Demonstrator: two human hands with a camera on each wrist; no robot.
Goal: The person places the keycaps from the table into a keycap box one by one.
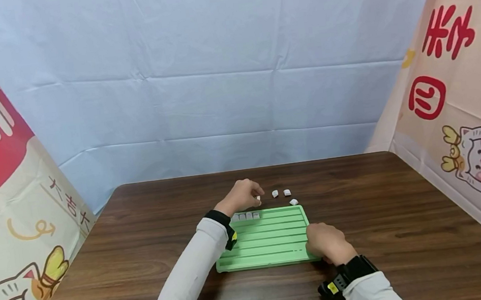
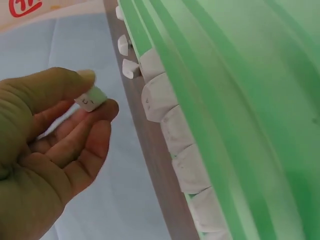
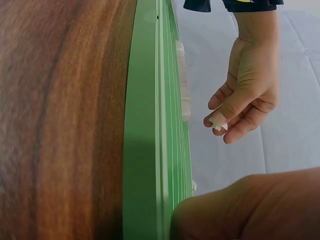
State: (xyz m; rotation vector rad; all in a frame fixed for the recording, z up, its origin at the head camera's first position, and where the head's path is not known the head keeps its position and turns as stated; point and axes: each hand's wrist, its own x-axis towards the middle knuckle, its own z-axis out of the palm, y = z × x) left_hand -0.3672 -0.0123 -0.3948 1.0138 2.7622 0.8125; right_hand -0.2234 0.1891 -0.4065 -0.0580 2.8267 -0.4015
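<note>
Between the thumb and fingertips of my left hand (image 1: 240, 197) is a small white keycap (image 2: 91, 100) with dark marks on one face. That hand is raised just past the far edge of a green ridged tray (image 1: 272, 235). A row of white keycaps (image 1: 249, 216) sits in the tray's farthest groove, toward the left end; the left wrist view shows them side by side. At the tray's near right corner, my right hand (image 1: 327, 241) grips the edge with curled fingers, most of them hidden from view.
Loose white keycaps lie on the brown wooden table (image 1: 371, 204) behind the tray, one (image 1: 293, 202) close to its far right corner and two (image 1: 275, 193) farther back. A pale blue cloth (image 1: 217, 98) hangs behind the table, with printed cloths on both sides.
</note>
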